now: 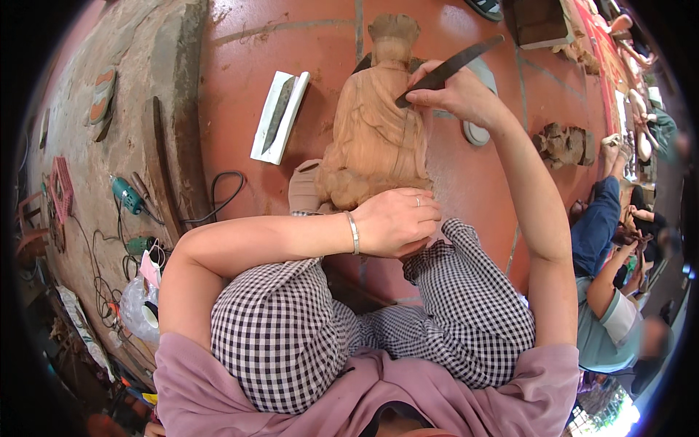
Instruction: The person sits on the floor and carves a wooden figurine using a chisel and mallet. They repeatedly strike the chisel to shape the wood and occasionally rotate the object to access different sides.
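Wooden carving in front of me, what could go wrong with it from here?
The dark curved tool in your right hand might slip and scratch the carved folds. The wooden carving might also shift under pressure up there, since your left hand is down by its base, away from the tool.

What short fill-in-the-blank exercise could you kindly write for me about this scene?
1. The right hand holds a dark blade at the carved figure, which is made of ____.
2. A metal bracelet circles the person's ____ wrist.
3. Another blade lies on a block whose colour is ____.

Missing words: wood; left; white.
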Available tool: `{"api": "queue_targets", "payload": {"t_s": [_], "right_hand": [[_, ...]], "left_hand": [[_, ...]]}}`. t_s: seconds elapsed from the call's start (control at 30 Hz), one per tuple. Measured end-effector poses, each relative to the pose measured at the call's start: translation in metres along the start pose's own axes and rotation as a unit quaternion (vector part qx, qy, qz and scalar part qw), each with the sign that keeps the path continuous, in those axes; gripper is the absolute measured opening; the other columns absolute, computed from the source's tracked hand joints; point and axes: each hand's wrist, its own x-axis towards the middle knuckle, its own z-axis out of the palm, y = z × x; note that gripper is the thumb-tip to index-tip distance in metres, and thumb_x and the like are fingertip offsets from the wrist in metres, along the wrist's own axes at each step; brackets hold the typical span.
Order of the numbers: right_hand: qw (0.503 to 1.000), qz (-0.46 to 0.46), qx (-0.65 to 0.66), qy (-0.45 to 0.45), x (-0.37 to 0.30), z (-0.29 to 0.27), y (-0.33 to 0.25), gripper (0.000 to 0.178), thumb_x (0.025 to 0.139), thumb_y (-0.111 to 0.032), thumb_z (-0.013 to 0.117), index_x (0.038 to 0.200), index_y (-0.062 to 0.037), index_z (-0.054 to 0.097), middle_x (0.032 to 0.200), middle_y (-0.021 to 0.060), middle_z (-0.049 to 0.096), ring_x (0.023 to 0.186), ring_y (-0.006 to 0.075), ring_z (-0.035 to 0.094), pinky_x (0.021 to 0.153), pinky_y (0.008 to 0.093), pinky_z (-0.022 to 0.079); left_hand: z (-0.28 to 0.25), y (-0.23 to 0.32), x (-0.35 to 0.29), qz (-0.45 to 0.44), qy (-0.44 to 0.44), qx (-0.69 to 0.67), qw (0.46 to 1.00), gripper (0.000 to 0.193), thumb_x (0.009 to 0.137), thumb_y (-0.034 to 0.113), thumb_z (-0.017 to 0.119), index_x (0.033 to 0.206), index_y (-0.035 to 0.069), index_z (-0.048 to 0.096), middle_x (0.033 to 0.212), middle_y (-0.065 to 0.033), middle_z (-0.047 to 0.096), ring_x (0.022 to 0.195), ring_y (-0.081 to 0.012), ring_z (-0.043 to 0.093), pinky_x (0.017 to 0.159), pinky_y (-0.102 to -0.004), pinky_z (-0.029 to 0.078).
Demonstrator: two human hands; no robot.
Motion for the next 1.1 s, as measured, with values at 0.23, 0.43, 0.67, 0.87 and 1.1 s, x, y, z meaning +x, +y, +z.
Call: {"api": "queue_targets", "payload": {"t_s": [0.23,0.43,0.67,0.87,1.1], "right_hand": [[0.979,-0.093,-0.18,-0.035,0.019,-0.012,-0.02,0.031,0.078,-0.018,0.081,0.101,-0.0029,0.067,0.107,0.0079,0.068,0.094,0.0214,0.064,0.081,0.0337,0.05],[0.971,-0.09,-0.211,-0.061,0.045,-0.014,-0.035,0.029,0.078,-0.011,0.081,0.102,-0.0039,0.067,0.085,0.007,0.066,0.079,0.0193,0.061,0.076,0.0341,0.051],[0.948,-0.051,-0.304,-0.082,0.032,-0.003,-0.064,0.028,0.078,-0.015,0.08,0.1,-0.0017,0.067,0.086,0.0087,0.069,0.08,0.0204,0.066,0.074,0.0348,0.053],[0.959,0.002,-0.277,-0.062,0.067,-0.002,-0.062,0.026,0.076,-0.014,0.079,0.097,-0.0045,0.068,0.084,0.0093,0.069,0.078,0.0234,0.068,0.071,0.0366,0.054],[0.924,-0.058,-0.36,-0.119,0.074,0.003,-0.061,0.026,0.073,-0.016,0.079,0.094,-0.0052,0.067,0.083,0.0105,0.068,0.081,0.0273,0.067,0.071,0.039,0.053]], "left_hand": [[-0.002,-0.003,-0.001,0.009,0.009,0.002,1.0,0.018,0.079,0.018,0.071,0.086,0.003,0.065,0.107,-0.0111,0.069,0.107,-0.0259,0.066,0.104,-0.0403,0.049],[-0.007,-0.001,0.003,0.008,0.001,-0.004,1.0,0.017,0.079,0.017,0.07,0.087,0.003,0.067,0.103,-0.0106,0.07,0.105,-0.0256,0.066,0.104,-0.0406,0.049],[-0.003,-0.002,-0.002,0.003,-0.001,-0.002,1.0,0.017,0.078,0.017,0.069,0.089,0.004,0.067,0.1,-0.0092,0.069,0.102,-0.0251,0.066,0.104,-0.0407,0.049],[-0.005,-0.002,0.001,-0.001,-0.023,-0.004,1.0,0.016,0.078,0.017,0.068,0.089,0.005,0.066,0.099,-0.0086,0.068,0.1,-0.0241,0.066,0.105,-0.0409,0.048],[0.0,-0.004,-0.002,0.004,-0.01,-0.015,1.0,0.015,0.079,0.017,0.067,0.088,0.006,0.064,0.095,-0.008,0.067,0.097,-0.0245,0.065,0.105,-0.0411,0.048]]}}
